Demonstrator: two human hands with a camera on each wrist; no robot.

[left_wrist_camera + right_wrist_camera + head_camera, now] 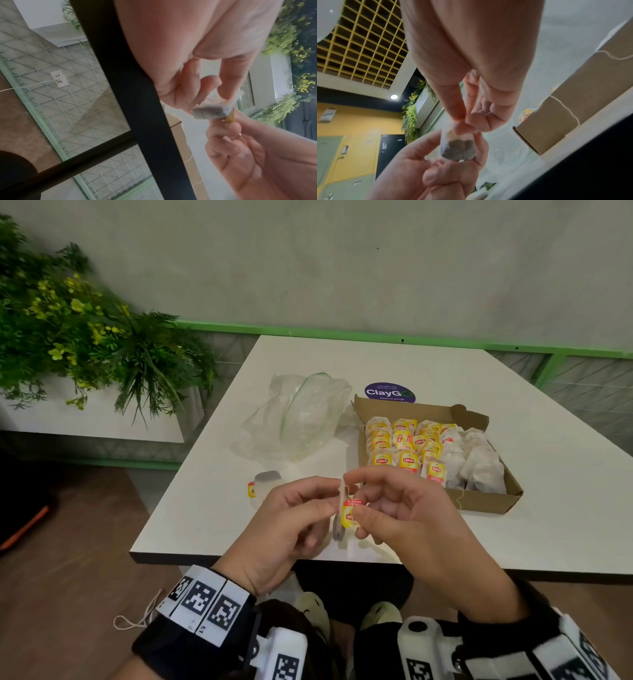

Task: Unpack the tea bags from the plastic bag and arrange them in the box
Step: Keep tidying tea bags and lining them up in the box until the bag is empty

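Cardboard box point(479, 501) sits right of your hands on the white table point(212, 522), packed with tea bags point(407, 446). Your left hand point(287, 529) and right hand point(404, 515) both pinch one tea bag point(342, 508) above the near edge. The crumpled plastic bag point(298, 416) lies beyond, a loose tea bag point(263, 482) beside your left hand.

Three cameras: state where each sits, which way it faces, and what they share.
Head: on the head, looking down at table, box, both hands.
Left wrist: under left hand, looking along its fingers, right hand opposite.
Right wrist: under right hand, looking up toward ceiling.
Shared: all show the held tea bag.
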